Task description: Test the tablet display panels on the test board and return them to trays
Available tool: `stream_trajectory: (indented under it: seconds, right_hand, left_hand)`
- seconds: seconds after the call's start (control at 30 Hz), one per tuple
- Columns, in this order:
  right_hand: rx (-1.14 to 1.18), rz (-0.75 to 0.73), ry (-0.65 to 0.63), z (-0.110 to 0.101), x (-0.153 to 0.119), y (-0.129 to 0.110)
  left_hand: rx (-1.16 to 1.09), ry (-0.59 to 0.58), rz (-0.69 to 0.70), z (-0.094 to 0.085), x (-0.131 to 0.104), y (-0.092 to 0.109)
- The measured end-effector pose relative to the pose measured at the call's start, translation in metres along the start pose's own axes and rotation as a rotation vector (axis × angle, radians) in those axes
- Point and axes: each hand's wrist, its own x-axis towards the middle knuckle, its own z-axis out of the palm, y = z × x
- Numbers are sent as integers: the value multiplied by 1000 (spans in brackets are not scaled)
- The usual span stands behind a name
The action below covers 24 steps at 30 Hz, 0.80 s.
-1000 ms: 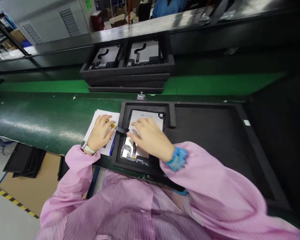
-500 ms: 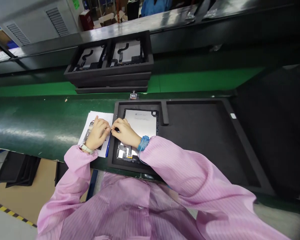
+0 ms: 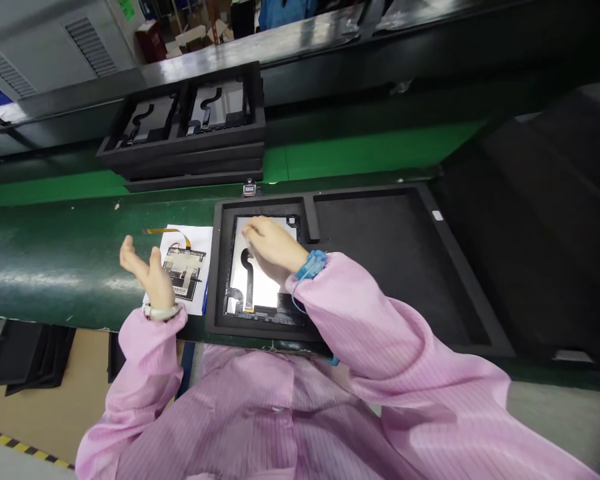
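Clerk: Largest item first?

Inspector: A green bench [image 3: 55, 260]. On it lies a black foam tray [image 3: 395, 267] with two compartments.

Clerk: Behind that?

Inspector: A stack of foam trays [image 3: 185, 157], the top one bearing two panels with hooked black ribbons.

Clerk: And in the near tray?

Inspector: One display panel [image 3: 265, 290], silver-backed with a black border, flat in the left compartment. A white sheet [image 3: 197, 241] lies on the bench just left of the tray.

Clerk: State of the hands?

Inspector: Right hand [image 3: 275, 243]: fingers bent together over the upper part of the panel. I cannot tell whether they grip anything or touch the surface. Left hand [image 3: 150, 270]: open, fingers apart, at the left edge of the sheet, holding nothing visible.

Clerk: Smaller parts?

Inspector: A circuit board [image 3: 183, 270] rests on the sheet. From its top edge an orange flex cable [image 3: 165, 231] curves left beyond the paper. A black ribbon cable [image 3: 250, 287] lies on the panel, hooked at its upper end. A blue pen-like item [image 3: 205, 300] lies along the sheet's right edge.

Clerk: Smallest?

Inspector: A metal tally counter [image 3: 250, 189], just behind the near tray.
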Motion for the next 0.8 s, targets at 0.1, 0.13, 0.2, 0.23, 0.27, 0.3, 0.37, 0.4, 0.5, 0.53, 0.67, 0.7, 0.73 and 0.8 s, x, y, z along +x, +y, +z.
stream_trajectory:
  seconds: [0.1, 0.13, 0.2, 0.23, 0.27, 0.3, 0.37, 0.4, 0.5, 0.53, 0.67, 0.7, 0.73, 0.8]
  right_hand:
    - [-141, 104, 101, -13, -5, 21]
    - [-176, 116, 108, -13, -6, 26]
    - [-227, 114, 106, -12, -6, 31]
    - [-244, 108, 105, -11, -5, 32]
    - [-255, 103, 105, -10, -2, 33]
    - [-261, 102, 103, -11, 1, 33]
    - [-259, 114, 93, -16, 9, 33]
    - [-252, 122, 82, -20, 13, 33]
    - [-214, 123, 53, -40, 20, 30]
    - [-199, 105, 50, -48, 20, 28]
    - [-137, 22, 60, -86, 4, 12]
    - [-119, 10, 58, -96, -3, 8]
    - [-96, 1, 61, -106, -9, 6]
    - [-17, 0, 103, -125, -23, 5]
  left_hand:
    - [-29, -388, 256, -15, -40, 32]
    - [24, -621, 322, -18, -55, 42]
    - [141, -901, 410, -21, -82, 57]
    - [194, -950, 443, -21, -92, 60]
    - [233, -965, 464, -20, -98, 60]
    - [258, -958, 477, -18, -102, 59]
    - [277, -945, 481, -14, -103, 55]
    - [275, -944, 470, -13, -102, 53]
    - [229, -930, 394, -13, -99, 48]
    - [194, -917, 345, -14, -99, 47]
    - [-52, -767, 25, -16, -95, 43]
    - [-101, -739, -58, -15, -91, 43]
    - [-140, -737, -134, -15, -85, 43]
    - [-214, -767, -257, -12, -68, 46]
